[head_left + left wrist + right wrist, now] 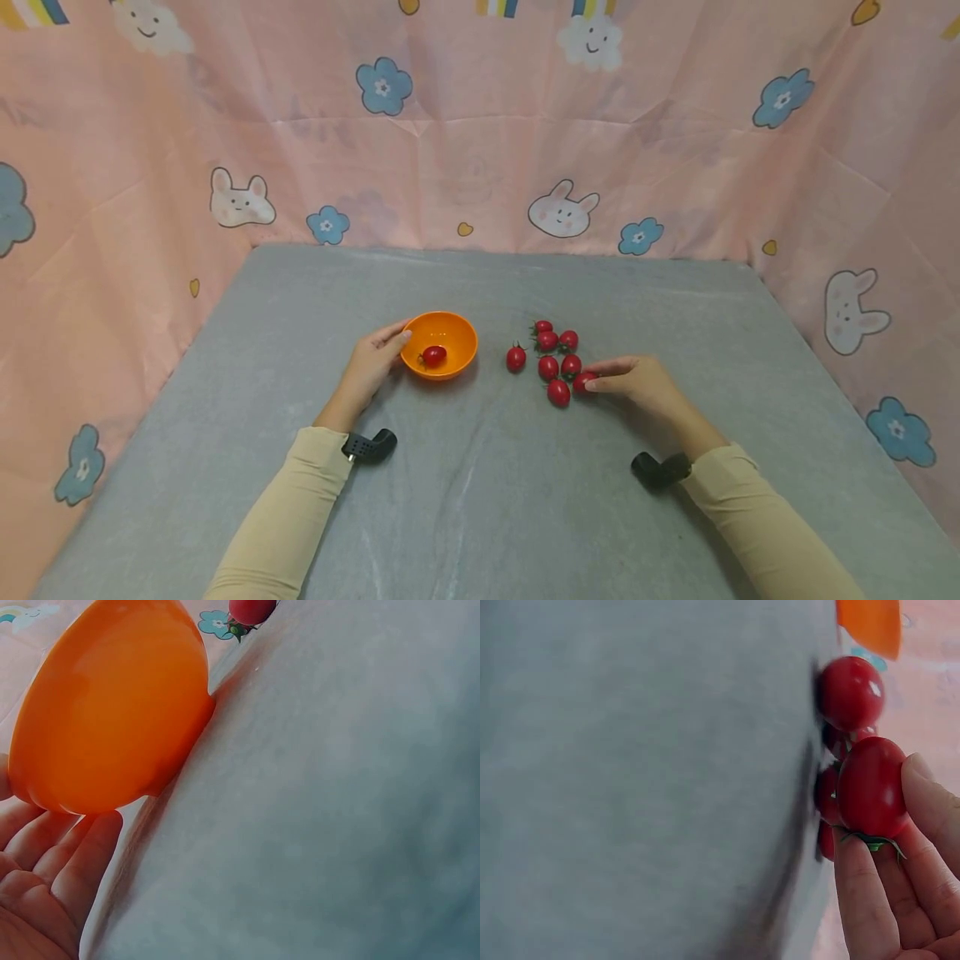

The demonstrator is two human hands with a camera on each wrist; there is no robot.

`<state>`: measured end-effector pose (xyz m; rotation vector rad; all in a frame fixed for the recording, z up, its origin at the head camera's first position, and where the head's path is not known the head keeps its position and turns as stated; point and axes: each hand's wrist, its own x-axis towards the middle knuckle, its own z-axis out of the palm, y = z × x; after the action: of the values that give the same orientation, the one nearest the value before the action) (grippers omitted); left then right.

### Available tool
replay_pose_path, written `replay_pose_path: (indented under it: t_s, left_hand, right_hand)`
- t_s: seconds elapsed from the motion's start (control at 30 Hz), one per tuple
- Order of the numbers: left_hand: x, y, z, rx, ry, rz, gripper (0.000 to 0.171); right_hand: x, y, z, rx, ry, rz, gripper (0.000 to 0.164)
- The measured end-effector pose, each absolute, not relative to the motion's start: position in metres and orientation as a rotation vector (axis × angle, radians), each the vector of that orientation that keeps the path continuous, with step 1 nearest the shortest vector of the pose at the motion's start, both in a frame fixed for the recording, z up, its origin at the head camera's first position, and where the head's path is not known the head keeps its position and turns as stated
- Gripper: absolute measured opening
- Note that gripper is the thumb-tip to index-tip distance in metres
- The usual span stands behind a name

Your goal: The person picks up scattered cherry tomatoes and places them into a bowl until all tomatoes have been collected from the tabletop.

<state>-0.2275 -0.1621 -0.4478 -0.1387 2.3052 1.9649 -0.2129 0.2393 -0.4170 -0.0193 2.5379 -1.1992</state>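
Observation:
An orange bowl (458, 340) stands on the grey table with one cherry tomato (434, 356) inside it. My left hand (372, 360) holds the bowl by its left side, the thumb at the rim. In the left wrist view, the fingers (88, 859) touch the outside of the bowl (112, 705). To the right of the bowl, my right hand (643, 384) pinches a cherry tomato (871, 787) between thumb and fingers, its green stem end toward the palm. Several other cherry tomatoes (548, 367) lie in a loose group just left of that hand.
One cherry tomato (516, 358) sits a little apart, between the bowl and the group. A pink patterned cloth (465, 125) hangs along the back and sides of the grey table (450, 517). A black wrist device (660, 472) is worn on each arm.

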Motion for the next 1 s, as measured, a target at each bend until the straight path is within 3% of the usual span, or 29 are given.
replay_pose_path:
  t_s: [1.0]
  left_hand:
    - [-0.227,-0.162,-0.447,-0.139,2.289,1.983,0.045]
  right_hand:
    - [-0.227,0.202,-0.393,0.091,2.487,-1.248,0.056]
